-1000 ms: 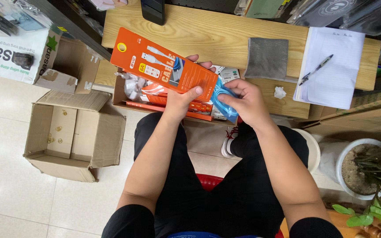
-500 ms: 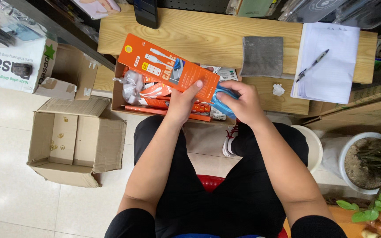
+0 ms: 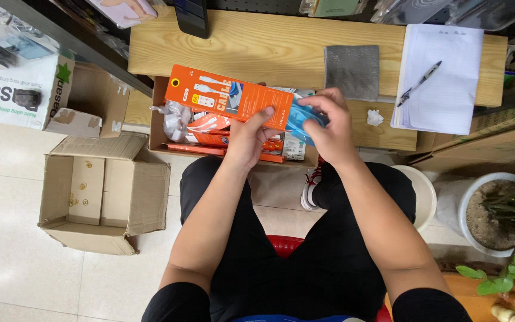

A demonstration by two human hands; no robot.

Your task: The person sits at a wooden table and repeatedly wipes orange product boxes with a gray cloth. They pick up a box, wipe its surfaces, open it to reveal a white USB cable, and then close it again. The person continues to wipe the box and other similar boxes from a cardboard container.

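A long orange retail box [image 3: 222, 98] for a cable is held over an open cardboard box [image 3: 157, 119] that holds several similar orange packs and clear-wrapped items. My left hand [image 3: 247, 140] grips the orange box from below near its middle. My right hand [image 3: 328, 122] closes on the blue insert [image 3: 298, 119] sticking out of the box's right end. I sit with both knees under the hands.
A wooden table [image 3: 269, 45] carries a grey cloth [image 3: 353, 70], a paper pad with a pen [image 3: 439, 74] and a dark phone [image 3: 191, 16]. An empty brown carton [image 3: 99, 194] lies on the tiled floor at left. A potted plant [image 3: 499, 214] stands at right.
The orange box has tilted flatter and shifted slightly up. Both hands kept their hold, the right hand still on the blue end.
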